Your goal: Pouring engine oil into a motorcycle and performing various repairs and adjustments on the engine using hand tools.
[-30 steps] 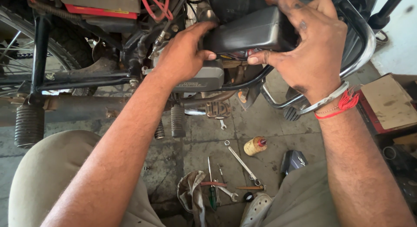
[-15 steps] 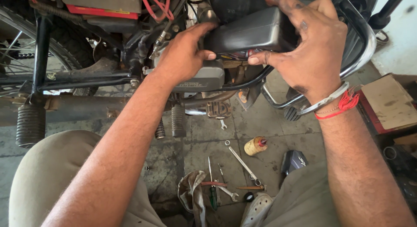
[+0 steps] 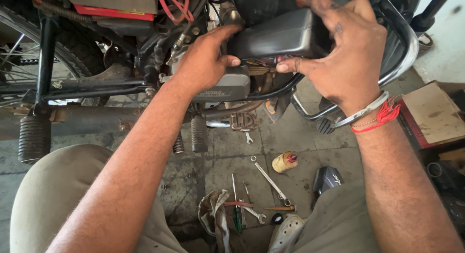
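A dark grey side cover (image 3: 273, 37) sits against the frame of a motorcycle (image 3: 121, 49) near the top of the view. My left hand (image 3: 206, 61) grips its left end, thumb underneath. My right hand (image 3: 344, 49) wraps over its right end with fingers on top and the thumb along the lower edge; a metal bangle and red thread circle that wrist. The engine casing (image 3: 230, 88) lies just below the cover.
On the concrete floor lie a long spanner (image 3: 269, 179), screwdrivers (image 3: 236, 204), a small yellow bottle (image 3: 284, 161), a rag (image 3: 215, 216) and a black plastic part (image 3: 327, 178). A cardboard box (image 3: 433, 112) stands at right. Footpegs (image 3: 34, 137) hang at left. My knees fill the bottom.
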